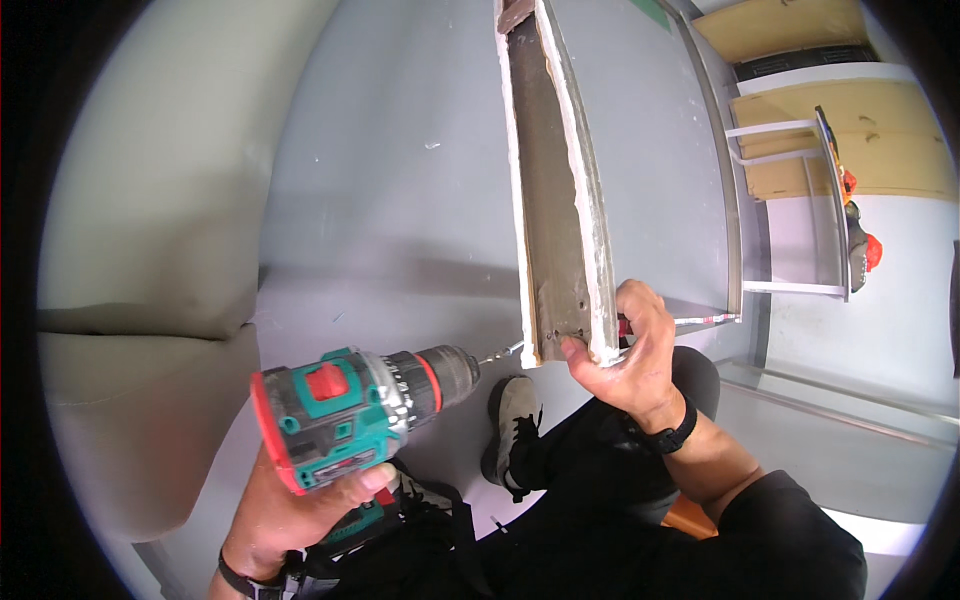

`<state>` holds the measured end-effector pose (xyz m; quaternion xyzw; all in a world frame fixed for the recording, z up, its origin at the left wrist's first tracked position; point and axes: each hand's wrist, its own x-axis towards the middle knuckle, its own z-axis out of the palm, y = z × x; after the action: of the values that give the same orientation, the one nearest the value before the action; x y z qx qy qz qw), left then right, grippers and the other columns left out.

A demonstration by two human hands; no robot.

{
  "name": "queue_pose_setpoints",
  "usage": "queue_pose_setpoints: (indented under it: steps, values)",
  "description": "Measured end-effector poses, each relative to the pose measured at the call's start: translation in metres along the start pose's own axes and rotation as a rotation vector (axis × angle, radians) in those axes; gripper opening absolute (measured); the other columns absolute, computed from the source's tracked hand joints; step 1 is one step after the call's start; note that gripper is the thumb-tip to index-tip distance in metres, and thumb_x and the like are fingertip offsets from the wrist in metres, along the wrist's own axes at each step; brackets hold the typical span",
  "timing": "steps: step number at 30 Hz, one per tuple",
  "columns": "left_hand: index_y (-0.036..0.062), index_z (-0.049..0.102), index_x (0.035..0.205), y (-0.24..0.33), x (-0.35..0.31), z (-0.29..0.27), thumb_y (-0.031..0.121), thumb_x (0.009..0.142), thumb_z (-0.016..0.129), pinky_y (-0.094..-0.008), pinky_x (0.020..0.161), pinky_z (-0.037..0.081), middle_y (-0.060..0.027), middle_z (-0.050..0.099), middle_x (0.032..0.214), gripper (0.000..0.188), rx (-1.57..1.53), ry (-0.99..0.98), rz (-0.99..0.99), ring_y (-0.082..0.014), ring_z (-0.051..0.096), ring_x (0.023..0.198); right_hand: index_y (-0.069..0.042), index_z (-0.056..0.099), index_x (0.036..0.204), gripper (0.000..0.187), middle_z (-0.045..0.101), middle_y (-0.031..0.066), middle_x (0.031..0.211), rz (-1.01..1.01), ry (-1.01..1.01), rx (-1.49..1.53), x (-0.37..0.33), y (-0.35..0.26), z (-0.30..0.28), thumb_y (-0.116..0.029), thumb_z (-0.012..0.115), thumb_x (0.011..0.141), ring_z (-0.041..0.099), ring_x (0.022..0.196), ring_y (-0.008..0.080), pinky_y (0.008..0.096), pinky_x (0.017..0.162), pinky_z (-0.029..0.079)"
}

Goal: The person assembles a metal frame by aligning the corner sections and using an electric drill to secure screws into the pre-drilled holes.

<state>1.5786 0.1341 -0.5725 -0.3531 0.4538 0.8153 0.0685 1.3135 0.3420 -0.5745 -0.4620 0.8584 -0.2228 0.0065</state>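
My left hand [325,505] is wrapped round the grip of a teal and black cordless drill [345,410]. A thin metal drill bit [500,354] sticks out of its chuck. The bit's tip is close to the near end of a long channel-shaped strip [552,200], brown inside with rough white edges. Whether they touch I cannot tell. My right hand [640,355] grips that near end, thumb on the inner face beside a few small holes and the fingers behind it. Beside this hand runs a thin red-and-white strip [705,321], partly hidden.
A beige padded seat [150,400] stands on the left. Grey floor [390,180] stretches ahead. At the right, a white-legged stand [835,210] carries orange-red items, with tan boards [850,140] behind it. My shoe [515,430] is below the strip's end.
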Motion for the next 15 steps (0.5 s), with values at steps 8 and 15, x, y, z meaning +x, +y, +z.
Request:
queue_pose_setpoints:
  steps: [8, 15]
  values:
    - [0.0029, 0.059, 0.106, 0.005, 0.016, 0.01, 0.016, 0.084, 0.076, -0.0255, 0.059, 0.046, 0.0012, 0.059, 0.082, 0.031, 0.043, -0.085, -0.029, -0.0067, 0.053, 0.064, -0.008, 0.046, 0.069, 0.037, 0.043, 0.0048, 0.063, -0.009, 0.007, -0.017, 0.002, -0.004, 0.0, -0.016, 0.078, 0.052, 0.043, 0.057, 0.0235, 0.0351, 0.057, 0.034]
    - [0.0033, 0.059, 0.104, 0.005, 0.023, 0.01, 0.016, 0.085, 0.075, -0.0256, 0.057, 0.046, 0.0013, 0.058, 0.079, 0.028, 0.03, -0.115, -0.03, -0.0071, 0.052, 0.061, -0.006, 0.044, 0.069, 0.038, 0.043, 0.0061, 0.063, -0.018, -0.004, -0.005, 0.003, -0.004, 0.003, -0.013, 0.077, 0.051, 0.04, 0.056, 0.0231, 0.0338, 0.057, 0.035]
